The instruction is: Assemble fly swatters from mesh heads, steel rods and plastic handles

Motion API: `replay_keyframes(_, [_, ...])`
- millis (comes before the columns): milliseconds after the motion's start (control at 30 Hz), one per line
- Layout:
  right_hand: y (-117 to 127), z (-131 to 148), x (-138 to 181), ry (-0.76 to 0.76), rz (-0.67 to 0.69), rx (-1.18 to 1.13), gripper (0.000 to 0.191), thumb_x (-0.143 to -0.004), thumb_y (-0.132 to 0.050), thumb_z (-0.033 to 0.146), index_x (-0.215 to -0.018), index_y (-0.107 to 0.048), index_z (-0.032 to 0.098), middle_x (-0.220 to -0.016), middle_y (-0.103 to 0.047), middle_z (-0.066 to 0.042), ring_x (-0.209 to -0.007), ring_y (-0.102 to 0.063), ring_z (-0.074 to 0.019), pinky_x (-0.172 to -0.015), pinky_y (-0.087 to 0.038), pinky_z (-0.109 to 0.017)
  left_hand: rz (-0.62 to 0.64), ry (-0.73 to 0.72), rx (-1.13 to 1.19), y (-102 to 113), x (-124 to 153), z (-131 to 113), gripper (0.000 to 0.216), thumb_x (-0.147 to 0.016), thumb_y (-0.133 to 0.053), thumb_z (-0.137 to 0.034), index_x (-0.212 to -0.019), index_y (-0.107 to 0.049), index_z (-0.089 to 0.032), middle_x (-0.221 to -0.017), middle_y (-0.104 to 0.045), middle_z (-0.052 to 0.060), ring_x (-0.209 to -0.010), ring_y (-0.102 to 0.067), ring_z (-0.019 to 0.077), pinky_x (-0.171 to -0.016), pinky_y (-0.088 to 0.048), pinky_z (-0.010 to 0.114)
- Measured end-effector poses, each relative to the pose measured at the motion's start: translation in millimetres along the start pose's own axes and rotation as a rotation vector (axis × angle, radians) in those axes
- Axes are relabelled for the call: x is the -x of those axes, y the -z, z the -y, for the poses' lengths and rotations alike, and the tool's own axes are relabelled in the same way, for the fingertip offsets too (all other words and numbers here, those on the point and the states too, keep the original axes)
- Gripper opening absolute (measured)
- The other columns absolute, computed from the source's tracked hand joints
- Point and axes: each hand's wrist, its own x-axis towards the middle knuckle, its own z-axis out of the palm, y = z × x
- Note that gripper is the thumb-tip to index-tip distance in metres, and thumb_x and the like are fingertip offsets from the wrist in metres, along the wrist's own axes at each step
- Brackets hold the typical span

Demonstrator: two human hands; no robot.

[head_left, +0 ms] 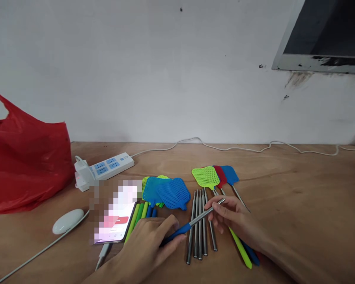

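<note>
My left hand point(154, 240) is closed round a blue handle point(182, 229), which has a metal rod point(201, 216) set in its end. The far part of that same rod is pinched between the fingers of my right hand point(232, 213). Beneath it, several loose metal rods point(195, 236) lie side by side on the table. Green handles point(138, 213) and blue ones lie next to my left hand, partly hidden by it. Beyond the hands are loose blue and green fly swatter heads point(174, 193). Whole fly swatters point(205, 176) in green, red and blue lie at the right, partly behind my right hand.
A phone point(118, 217) on a cable lies left of the handles. Behind it stands a white power strip point(112, 165) with a plugged-in charger. A white oval device point(68, 221) and a red plastic bag point(29, 165) are at the left. A thin cord point(230, 148) runs along the wall.
</note>
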Motion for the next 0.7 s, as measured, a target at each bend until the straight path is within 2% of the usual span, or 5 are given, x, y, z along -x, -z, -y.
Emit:
replay_keyframes(167, [0.8,-0.9,2.2,0.011,0.078,0.071,0.025,-0.084,-0.074,0.042,-0.090,-0.077,0.018,-0.072,-0.069,-0.003,-0.059,-0.058,-0.0107,-0.051,-0.046,-0.020,0.007,-0.026,0.015,-2.0,1.4,0.9,0.028,-0.105,-0.038,-0.039,-0.090,-0.054,-0.022,-0.077,-0.068,0.000,-0.067,-0.066,0.0180,-0.058,-0.040,0.026])
replay_keyframes(400, [-6.9,-4.2,5.0,-0.018,0.110,0.053,0.028,-0.080,-0.077,0.043,-0.092,-0.076,0.018,-0.076,-0.070,-0.004,-0.063,-0.061,-0.0131,-0.052,-0.047,-0.022,0.004,-0.001,0.092,1.6,0.9,-2.2,0.026,-0.104,-0.039,-0.039,-0.090,-0.053,-0.023,-0.075,-0.066,-0.002,-0.066,-0.063,0.0167,-0.058,-0.041,0.026])
replay_keyframes(533, [-6.4,-4.1,1.9,0.000,-0.038,-0.049,0.035,-0.076,-0.079,0.051,-0.084,-0.073,0.018,-0.063,-0.062,0.000,-0.053,-0.053,-0.0104,-0.046,-0.041,-0.020,-0.075,0.025,0.062,4.7,-2.3,-4.0,0.023,-0.103,-0.038,-0.033,-0.096,-0.057,-0.023,-0.095,-0.070,0.004,-0.086,-0.067,0.0210,-0.076,-0.051,0.033])
replay_keyframes(600, [-4.0,-0.9,-0.3,0.002,-0.144,-0.098,0.037,-0.074,-0.079,0.054,-0.080,-0.071,0.018,-0.057,-0.056,0.002,-0.049,-0.048,-0.0089,-0.044,-0.037,-0.019,-0.131,0.034,-0.035,3.1,-4.1,-0.6,0.021,-0.101,-0.042,-0.032,-0.108,-0.059,-0.022,-0.114,-0.068,0.008,-0.104,-0.065,0.0259,-0.090,-0.052,0.041])
replay_keyframes(700, [-1.1,4.8,-2.1,-0.007,-0.253,-0.127,0.038,-0.075,-0.077,0.056,-0.072,-0.066,0.019,-0.054,-0.048,0.004,-0.047,-0.041,-0.0085,-0.043,-0.033,-0.019,-0.181,0.028,-0.187,-2.7,-5.3,8.4,0.036,-0.099,-0.047,-0.034,-0.133,-0.052,-0.022,-0.137,-0.061,0.011,-0.125,-0.056,0.0320,-0.103,-0.047,0.051])
